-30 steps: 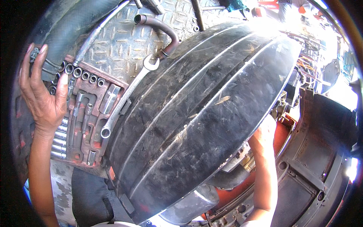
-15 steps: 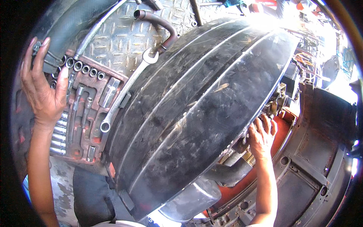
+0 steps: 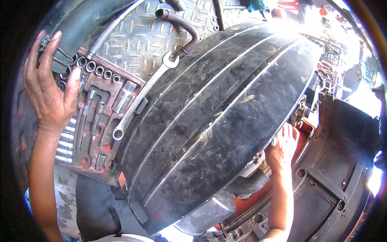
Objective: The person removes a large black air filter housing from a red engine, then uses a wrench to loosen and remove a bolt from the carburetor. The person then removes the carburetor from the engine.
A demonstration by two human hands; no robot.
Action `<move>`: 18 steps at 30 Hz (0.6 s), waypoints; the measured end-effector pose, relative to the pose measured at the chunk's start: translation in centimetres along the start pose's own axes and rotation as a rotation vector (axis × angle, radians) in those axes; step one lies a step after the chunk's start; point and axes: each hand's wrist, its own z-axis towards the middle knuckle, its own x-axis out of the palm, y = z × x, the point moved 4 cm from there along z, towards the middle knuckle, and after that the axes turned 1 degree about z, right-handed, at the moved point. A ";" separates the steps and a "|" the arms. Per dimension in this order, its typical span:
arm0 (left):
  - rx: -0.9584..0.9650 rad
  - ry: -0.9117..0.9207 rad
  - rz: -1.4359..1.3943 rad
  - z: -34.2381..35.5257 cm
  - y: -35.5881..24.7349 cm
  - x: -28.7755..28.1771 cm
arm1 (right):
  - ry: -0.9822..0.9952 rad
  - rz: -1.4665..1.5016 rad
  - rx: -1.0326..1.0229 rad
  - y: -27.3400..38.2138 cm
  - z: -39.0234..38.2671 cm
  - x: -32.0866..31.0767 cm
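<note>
I can't see the fingertips of my right hand (image 3: 281, 150) beside the black ribbed cover (image 3: 209, 121); glare swallows the cover's far end, and the top edge crops the knurled bar (image 3: 105, 37).

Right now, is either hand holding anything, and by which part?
The open left hand appears to hold nothing. Whether the right hand, beside the black cover, holds anything cannot be told.

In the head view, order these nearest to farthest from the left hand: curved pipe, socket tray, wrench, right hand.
1. Socket tray, partly behind the left hand.
2. Wrench, by the tray's right edge.
3. Curved pipe, upper middle.
4. Right hand, right side.
</note>
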 end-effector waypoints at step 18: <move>-0.001 0.009 -0.029 0.1 0.0 -0.1 | 0.056 -0.027 -0.029 0.4 3.1 0.8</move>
